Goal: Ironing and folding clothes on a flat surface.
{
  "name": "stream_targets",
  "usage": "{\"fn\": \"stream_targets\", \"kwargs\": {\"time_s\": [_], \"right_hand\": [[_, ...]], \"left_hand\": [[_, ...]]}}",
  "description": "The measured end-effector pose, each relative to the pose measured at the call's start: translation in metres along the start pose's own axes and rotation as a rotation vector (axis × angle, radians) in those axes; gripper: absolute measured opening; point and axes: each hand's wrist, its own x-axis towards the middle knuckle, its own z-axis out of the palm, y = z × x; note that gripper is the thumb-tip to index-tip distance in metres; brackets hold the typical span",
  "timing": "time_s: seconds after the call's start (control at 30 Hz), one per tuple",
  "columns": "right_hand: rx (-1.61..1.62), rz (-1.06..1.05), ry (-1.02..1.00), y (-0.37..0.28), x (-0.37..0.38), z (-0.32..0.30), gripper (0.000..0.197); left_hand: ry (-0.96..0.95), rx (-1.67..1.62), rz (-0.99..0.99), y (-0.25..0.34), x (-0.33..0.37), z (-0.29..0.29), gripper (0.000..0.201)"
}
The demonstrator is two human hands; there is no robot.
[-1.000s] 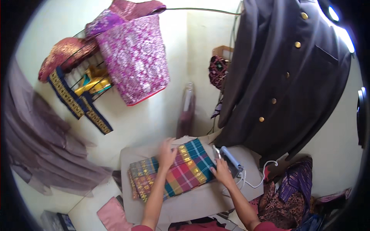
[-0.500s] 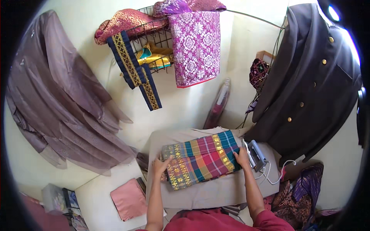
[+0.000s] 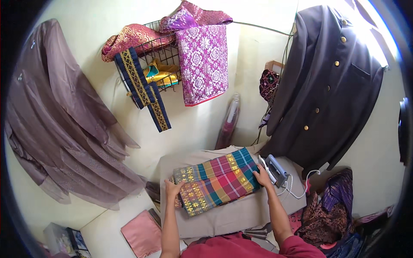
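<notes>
A folded plaid cloth (image 3: pixel 221 178) in green, red, purple and mustard, with gold floral bands, lies on a beige-covered ironing board (image 3: pixel 206 223). My left hand (image 3: pixel 173 188) grips its left edge, the thumb on top near the gold border. At the opposite edge, my right hand (image 3: pixel 263 177) holds the cloth, thumb over the upper face and the other fingers partly hidden. Several layers show along the left side of the fold. A grey-blue iron (image 3: pixel 276 170) with a white cord stands just right of my right hand.
Folded pink fabric (image 3: pixel 142 233) lies on a white surface at lower left. A wire basket (image 3: pixel 165 53) with patterned fabrics hangs on the wall. A mauve garment (image 3: pixel 64 116) hangs left, a dark buttoned jacket (image 3: pixel 327 86) right. Piled fabrics (image 3: pixel 322 217) sit lower right.
The view has shifted, so most of the scene appears further left. Both hands stay at the two ends of the folded cloth, which keeps about the same place on the board.
</notes>
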Motion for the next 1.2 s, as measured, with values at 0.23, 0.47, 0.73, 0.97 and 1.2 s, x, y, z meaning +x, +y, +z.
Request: {"fn": "stream_targets", "kwargs": {"time_s": [0.23, 0.47, 0.73, 0.97, 1.2], "right_hand": [[0.029, -0.058, 0.057, -0.034, -0.015, -0.018, 0.043], [0.116, -0.056, 0.245, -0.019, -0.048, -0.05, 0.042], [-0.259, -0.171, 0.249, -0.041, -0.087, -0.03, 0.047], [-0.295, -0.337, -0.12, -0.048, -0.102, 0.02, 0.067], [-0.521, -0.284, -0.15, -0.052, -0.109, 0.033, 0.075]], "left_hand": [[0.058, -0.202, 0.2, 0.0, 0.0, 0.005, 0.075], [0.031, -0.205, 0.339, 0.066, 0.013, 0.015, 0.071], [0.293, 0.318, 0.476, 0.042, -0.009, 0.036, 0.064], [-0.193, 0.302, 0.29, 0.05, -0.06, -0.008, 0.04], [-0.198, 0.159, 0.391, 0.039, -0.043, 0.0, 0.033]]}}
